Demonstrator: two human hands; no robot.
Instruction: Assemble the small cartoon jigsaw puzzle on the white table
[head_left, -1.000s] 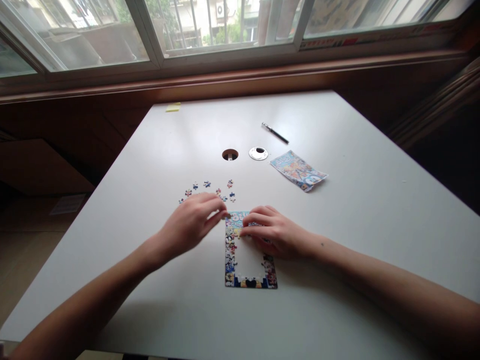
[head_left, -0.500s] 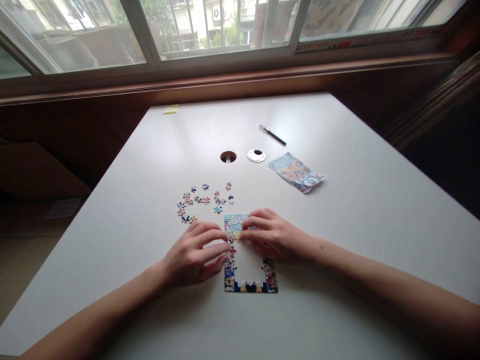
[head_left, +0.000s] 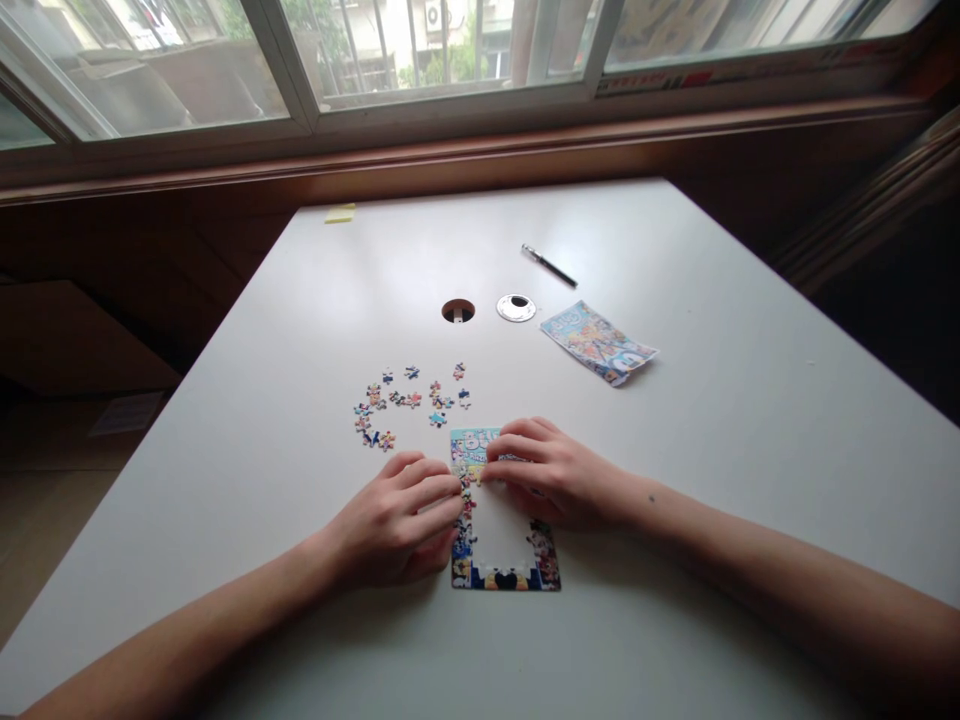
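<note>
Puzzle [head_left: 507, 579], a border around a bare middle, is lying on the white table [head_left: 675, 420] between both hands. Left hand [head_left: 401, 518] is resting at its left edge, fingers bunched narrow; can't tell if they're holding a piece. Right hand [head_left: 556, 472] is covering its upper right, fingers bent, grip unclear. Loose pieces [head_left: 412, 400] are lying beyond left hand; printed sheet [head_left: 598, 342] and pen [head_left: 551, 267] are lying farther right.
</note>
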